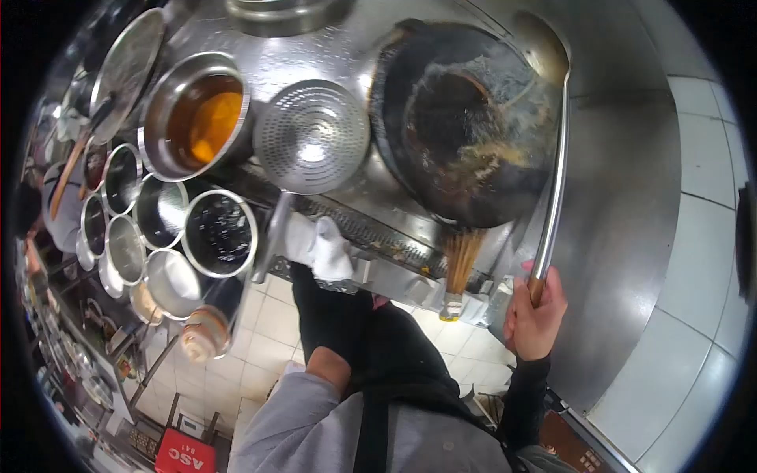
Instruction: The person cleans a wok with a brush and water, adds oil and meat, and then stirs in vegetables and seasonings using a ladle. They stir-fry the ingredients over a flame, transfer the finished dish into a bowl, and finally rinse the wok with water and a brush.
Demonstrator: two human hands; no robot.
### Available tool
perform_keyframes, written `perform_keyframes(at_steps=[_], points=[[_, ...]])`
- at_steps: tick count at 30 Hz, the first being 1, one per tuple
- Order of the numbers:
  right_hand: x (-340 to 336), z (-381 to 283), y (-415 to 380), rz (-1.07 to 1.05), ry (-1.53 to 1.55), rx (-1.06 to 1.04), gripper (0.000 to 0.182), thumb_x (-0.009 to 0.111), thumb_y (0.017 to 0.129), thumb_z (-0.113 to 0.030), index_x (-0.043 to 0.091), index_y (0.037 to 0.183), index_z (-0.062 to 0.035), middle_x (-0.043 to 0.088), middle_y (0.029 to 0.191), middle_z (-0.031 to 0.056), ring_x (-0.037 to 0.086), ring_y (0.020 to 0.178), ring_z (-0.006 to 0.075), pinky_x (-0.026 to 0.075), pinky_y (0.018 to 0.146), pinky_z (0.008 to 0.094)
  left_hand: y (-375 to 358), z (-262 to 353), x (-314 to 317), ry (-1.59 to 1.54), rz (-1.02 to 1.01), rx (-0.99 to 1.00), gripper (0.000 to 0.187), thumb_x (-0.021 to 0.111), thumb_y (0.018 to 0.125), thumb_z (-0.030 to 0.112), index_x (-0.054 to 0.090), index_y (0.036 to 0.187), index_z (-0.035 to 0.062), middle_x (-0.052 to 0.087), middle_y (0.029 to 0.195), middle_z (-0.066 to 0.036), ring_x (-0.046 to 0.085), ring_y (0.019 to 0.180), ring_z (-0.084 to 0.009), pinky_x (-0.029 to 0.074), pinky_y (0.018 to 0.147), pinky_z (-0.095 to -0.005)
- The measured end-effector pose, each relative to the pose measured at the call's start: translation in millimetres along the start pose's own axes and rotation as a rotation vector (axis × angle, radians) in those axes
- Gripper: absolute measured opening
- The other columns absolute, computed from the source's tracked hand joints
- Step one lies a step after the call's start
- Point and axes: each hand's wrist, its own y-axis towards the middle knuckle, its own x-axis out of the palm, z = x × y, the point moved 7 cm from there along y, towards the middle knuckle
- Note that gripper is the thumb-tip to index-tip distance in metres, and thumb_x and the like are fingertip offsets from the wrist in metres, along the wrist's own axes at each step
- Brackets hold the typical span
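Observation:
My right hand (536,314) is closed around the wooden end of a long-handled ladle (544,51). The ladle's bowl rests at the far right rim of a dark wok (398,102), where steam rises over brown, wet contents. My left arm reaches down to a bunched white cloth (322,246) at the stove's front edge. The cloth covers my left hand, so its fingers are hidden; it appears to be gripping the cloth. Just left of the cloth is the handle of a perforated strainer (311,134), which lies beside a pot (150,142) of orange-brown liquid.
A bamboo wok brush (464,260) stands at the stove's front, below the wok. Several metal containers (254,236) crowd the left, one with dark liquid. A round mesh skimmer (130,71) leans behind them. A metal panel (623,236) and tiled wall (702,260) bound the right.

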Motion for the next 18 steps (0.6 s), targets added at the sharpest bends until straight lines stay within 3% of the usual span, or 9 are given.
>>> perform_keyframes(at_steps=[4, 5, 7, 9, 10, 11, 13, 15, 18], points=[[92, -79, 20, -0.177, 0.046, -0.144, 0.027, 0.061, 0.093, 0.0, 0.054, 0.119, 0.0026, 0.056, 0.067, 0.0035, 0.048, 0.039, 0.0085, 0.036, 0.036, 0.0264, -53, -83, -49, 0.02, 0.005, -0.044, 0.041, 0.05, 0.094, 0.035, 0.072, 0.097, 0.0001, 0.069, 0.11, -0.023, 0.064, 0.105, -0.0432, 0.052, 0.091, -0.0511], [117, -92, 38, -0.174, 0.06, -0.308, 0.023, 0.062, 0.091, -0.001, 0.057, 0.113, 0.0036, 0.057, 0.067, 0.0048, 0.049, 0.038, 0.0107, 0.038, 0.036, 0.029, -70, -103, -68, 0.055, 0.013, -0.029, 0.042, 0.05, 0.094, 0.035, 0.072, 0.097, -0.0001, 0.069, 0.111, -0.023, 0.064, 0.105, -0.0436, 0.052, 0.091, -0.0514], [179, -126, 73, -0.286, -0.021, -0.329, 0.02, 0.064, 0.089, -0.009, 0.057, 0.103, 0.0047, 0.061, 0.063, 0.0127, 0.057, 0.039, 0.0191, 0.043, 0.038, 0.0354, -115, -117, -116, 0.19, 0.051, 0.076, 0.044, 0.05, 0.093, 0.038, 0.071, 0.101, 0.0, 0.068, 0.111, -0.025, 0.063, 0.106, -0.0453, 0.05, 0.093, -0.0528], [247, -159, 123, -0.229, -0.244, -0.534, 0.023, 0.061, 0.083, -0.015, 0.064, 0.093, 0.0054, 0.064, 0.068, 0.0246, 0.068, 0.065, 0.0389, 0.054, 0.067, 0.0479, -168, -115, -163, 0.282, 0.095, 0.206, 0.047, 0.05, 0.093, 0.041, 0.069, 0.107, -0.0001, 0.066, 0.112, -0.028, 0.062, 0.106, -0.0466, 0.049, 0.095, -0.0535], [280, -177, 146, -0.164, -0.355, -0.59, 0.025, 0.062, 0.079, -0.016, 0.066, 0.089, 0.0064, 0.065, 0.074, 0.0271, 0.067, 0.082, 0.0443, 0.052, 0.081, 0.05, -187, -114, -178, 0.273, 0.093, 0.247, 0.047, 0.05, 0.094, 0.04, 0.068, 0.11, -0.0004, 0.066, 0.113, -0.028, 0.062, 0.105, -0.0467, 0.048, 0.095, -0.0531], [311, -194, 162, -0.254, -0.404, -0.524, 0.027, 0.063, 0.076, -0.017, 0.068, 0.089, 0.0067, 0.068, 0.085, 0.0287, 0.066, 0.088, 0.0462, 0.052, 0.085, 0.0507, -217, -102, -197, 0.25, 0.115, 0.288, 0.048, 0.051, 0.094, 0.04, 0.066, 0.113, -0.0006, 0.065, 0.113, -0.028, 0.062, 0.106, -0.0458, 0.048, 0.095, -0.0526], [367, -215, 201, 0.019, -0.404, -0.705, 0.021, 0.058, 0.077, -0.011, 0.065, 0.069, 0.0071, 0.062, 0.052, 0.0183, 0.068, 0.051, 0.0303, 0.057, 0.061, 0.0427, -253, -86, -222, 0.182, 0.1, 0.315, 0.049, 0.052, 0.095, 0.04, 0.064, 0.119, -0.0008, 0.065, 0.115, -0.028, 0.062, 0.108, -0.0442, 0.048, 0.096, -0.0513], [401, -237, 212, -0.199, -0.37, -0.381, 0.024, 0.056, 0.078, -0.011, 0.067, 0.066, 0.0059, 0.063, 0.052, 0.0153, 0.071, 0.058, 0.0274, 0.058, 0.062, 0.0381, -262, -88, -227, 0.079, 0.028, 0.277, 0.052, 0.053, 0.095, 0.04, 0.062, 0.125, -0.001, 0.064, 0.117, -0.028, 0.061, 0.111, -0.0427, 0.048, 0.097, -0.05], [463, -239, 250, -0.621, -0.355, -0.249, 0.02, 0.059, 0.084, -0.005, 0.062, 0.065, 0.0004, 0.061, 0.056, 0.0087, 0.06, 0.048, 0.0168, 0.05, 0.048, 0.027, -267, -79, -228, 0.181, -0.1, 0.235, 0.057, 0.053, 0.096, 0.042, 0.058, 0.13, -0.0026, 0.061, 0.126, -0.028, 0.057, 0.121, -0.0419, 0.045, 0.104, -0.0448]])
